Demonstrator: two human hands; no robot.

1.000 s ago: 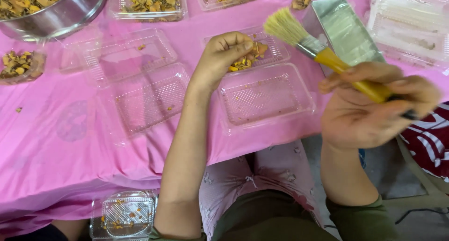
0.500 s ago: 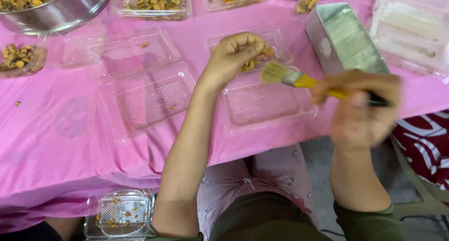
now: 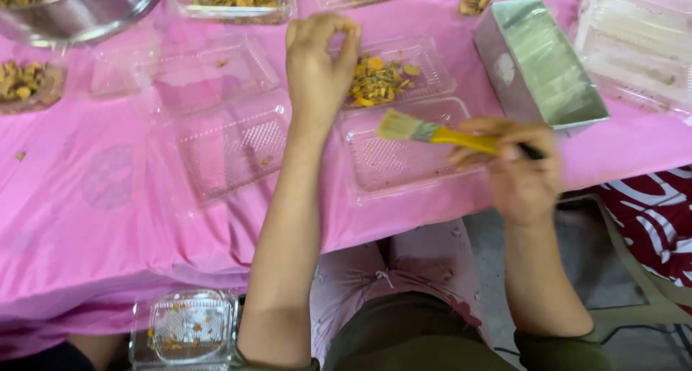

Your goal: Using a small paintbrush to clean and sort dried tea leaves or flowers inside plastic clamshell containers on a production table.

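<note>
From the head view, the left hand (image 3: 317,61) has its fingers bunched together, pinching over the yellow snack (image 3: 376,79) in a clear tray (image 3: 425,57), maybe to pick some up. The right hand (image 3: 515,169) is closed around a brush (image 3: 440,133) with a yellow handle, its bristles over an empty tray (image 3: 404,162) on the pink tabletop (image 3: 86,198). A grey tin (image 3: 548,68) sits to the right. A clear box (image 3: 184,328) waits below.

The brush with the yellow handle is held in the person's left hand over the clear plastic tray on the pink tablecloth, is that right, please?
Not quite: the head view shows the brush in the right hand, not the left. The left hand is up by the food tray. The rest holds: its bristles are over the clear plastic tray on the pink tablecloth.
</note>
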